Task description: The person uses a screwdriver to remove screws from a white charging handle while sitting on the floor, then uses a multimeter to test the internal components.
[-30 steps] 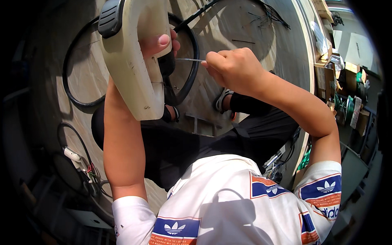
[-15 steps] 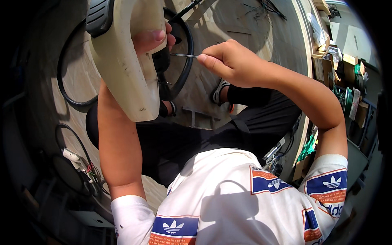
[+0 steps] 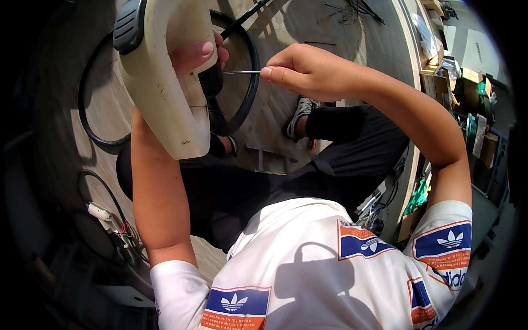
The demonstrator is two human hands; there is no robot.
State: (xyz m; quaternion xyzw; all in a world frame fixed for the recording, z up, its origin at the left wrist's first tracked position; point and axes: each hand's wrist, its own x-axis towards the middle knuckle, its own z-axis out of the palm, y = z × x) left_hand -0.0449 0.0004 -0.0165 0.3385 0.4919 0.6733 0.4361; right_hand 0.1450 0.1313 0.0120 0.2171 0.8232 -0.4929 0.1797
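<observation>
Head view: in the upper left of the frame the left hand (image 3: 198, 58) is wrapped around a cream plastic appliance housing (image 3: 159, 88) with a black pad at its top end, fingers curled through the handle opening and closed on it. Just right of it, at upper centre, the right hand (image 3: 308, 71) is pinched shut on a thin metal rod (image 3: 242, 72), whose tip points into the dark recess of the housing.

The rod looks slender and is held only at its far end, so a sideways push could bend it or make the tip skate off and jab the left fingers (image 3: 206, 50) just above it. The housing hangs in the air with no rest beneath, so a twist of the wrist could pull the tip out of line.

The rod's tip and whatever it meets inside the recess are lost in shadow. The housing's top is cut off by the frame edge. A black cord (image 3: 250, 93) loops behind it; where it ends cannot be made out.
</observation>
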